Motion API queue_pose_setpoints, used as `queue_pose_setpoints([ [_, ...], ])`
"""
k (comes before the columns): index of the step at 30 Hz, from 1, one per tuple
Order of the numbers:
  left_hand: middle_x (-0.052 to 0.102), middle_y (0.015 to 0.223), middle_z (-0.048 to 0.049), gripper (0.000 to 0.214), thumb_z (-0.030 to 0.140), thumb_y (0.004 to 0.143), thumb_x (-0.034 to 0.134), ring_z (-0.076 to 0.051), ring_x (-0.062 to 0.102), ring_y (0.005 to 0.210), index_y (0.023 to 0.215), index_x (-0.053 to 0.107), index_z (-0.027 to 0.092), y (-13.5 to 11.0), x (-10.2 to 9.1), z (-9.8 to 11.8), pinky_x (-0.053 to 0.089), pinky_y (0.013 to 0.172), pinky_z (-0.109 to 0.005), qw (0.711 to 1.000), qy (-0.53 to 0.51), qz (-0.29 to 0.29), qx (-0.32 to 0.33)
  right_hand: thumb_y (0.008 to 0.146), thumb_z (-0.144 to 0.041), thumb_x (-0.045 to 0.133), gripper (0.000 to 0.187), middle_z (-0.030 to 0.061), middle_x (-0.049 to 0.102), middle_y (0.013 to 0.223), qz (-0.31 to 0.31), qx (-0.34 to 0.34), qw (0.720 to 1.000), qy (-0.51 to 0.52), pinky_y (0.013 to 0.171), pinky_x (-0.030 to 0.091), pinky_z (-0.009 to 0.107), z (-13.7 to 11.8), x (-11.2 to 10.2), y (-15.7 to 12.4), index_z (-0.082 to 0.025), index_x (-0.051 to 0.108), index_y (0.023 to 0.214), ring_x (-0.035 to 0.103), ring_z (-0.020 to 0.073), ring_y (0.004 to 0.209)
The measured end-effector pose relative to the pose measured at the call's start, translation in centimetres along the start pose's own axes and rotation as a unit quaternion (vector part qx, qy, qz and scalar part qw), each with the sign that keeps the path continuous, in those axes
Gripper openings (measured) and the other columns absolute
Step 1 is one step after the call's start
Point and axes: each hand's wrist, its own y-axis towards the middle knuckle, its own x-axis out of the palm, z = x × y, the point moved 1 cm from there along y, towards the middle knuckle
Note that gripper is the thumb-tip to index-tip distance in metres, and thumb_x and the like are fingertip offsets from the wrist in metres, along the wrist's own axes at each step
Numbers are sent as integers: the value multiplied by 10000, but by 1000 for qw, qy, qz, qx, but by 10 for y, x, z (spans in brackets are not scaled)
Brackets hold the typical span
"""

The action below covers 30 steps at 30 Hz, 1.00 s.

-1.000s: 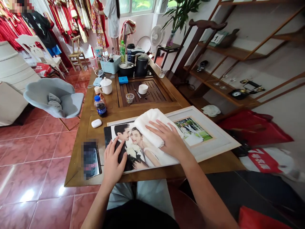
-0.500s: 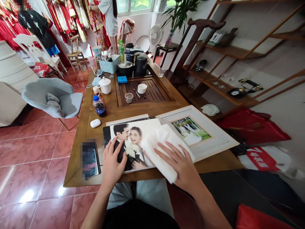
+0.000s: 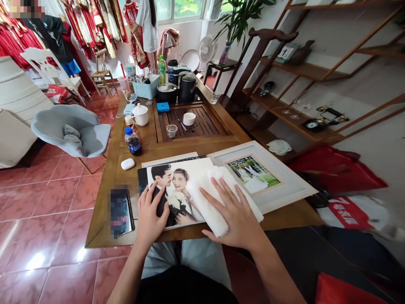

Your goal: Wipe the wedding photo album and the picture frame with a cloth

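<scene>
A second ago the right hand (image 3: 236, 215) pressed the white towel (image 3: 218, 198) near the top of the wedding photo (image 3: 177, 192), over the woman's hair. Then hand and towel slid down toward the near edge of the counter (image 3: 104, 219). Now the towel covers the photo's lower right part, and its end hangs just over the photo's near edge.

Bridal photo studio: racks of red gowns (image 3: 79, 21), framed wedding portraits (image 3: 253, 171).
</scene>
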Motion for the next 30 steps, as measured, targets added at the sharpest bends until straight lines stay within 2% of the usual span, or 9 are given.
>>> queue_pose_setpoints([
  [6, 425, 1631, -59, 457, 277, 1012, 497, -328, 345, 1507, 1467, 541, 296, 0, 0, 4, 327, 1208, -587, 1000, 2, 3, -2, 781, -553, 684, 968, 146, 202, 1710, -28, -28, 999, 13, 1205, 137, 684, -8, 7, 10, -291, 293, 1627, 207, 433, 1548],
  [12, 421, 1630, -65, 493, 237, 984, 509, -337, 333, 1509, 1473, 533, 295, -1, 1, 3, 318, 1210, -592, 1000, 2, 1, -1, 617, -383, 753, 1133, 130, 148, 1723, -94, -76, 992, 32, 1200, 62, 706, -32, 14, 20, -304, 263, 1635, 153, 445, 1557],
  [15, 390, 1647, -79, 539, 200, 960, 506, -342, 309, 1522, 1493, 510, 277, -2, 0, 1, 306, 1215, -601, 1000, -1, -16, 6, 631, -308, 734, 1114, 106, 154, 1724, -106, -91, 989, 39, 1206, 46, 697, -38, 16, 25, -327, 252, 1636, 144, 417, 1565],
  [21, 388, 1647, -80, 501, 254, 987, 503, -349, 313, 1519, 1487, 510, 290, -1, -1, 4, 316, 1206, -596, 1000, 9, -19, -3, 649, -227, 731, 1124, 96, 165, 1723, -113, -93, 988, 51, 1216, 55, 686, -27, 16, 33, -322, 219, 1645, 165, 398, 1563],
  [30, 401, 1638, -89, 471, 272, 994, 513, -357, 333, 1496, 1464, 526, 273, 2, 1, 5, 317, 1202, -596, 999, 32, -7, 4, 762, -221, 692, 986, 68, 183, 1721, -96, -70, 992, 39, 1223, 123, 665, -7, 15, 60, -337, 250, 1636, 155, 356, 1576],
])
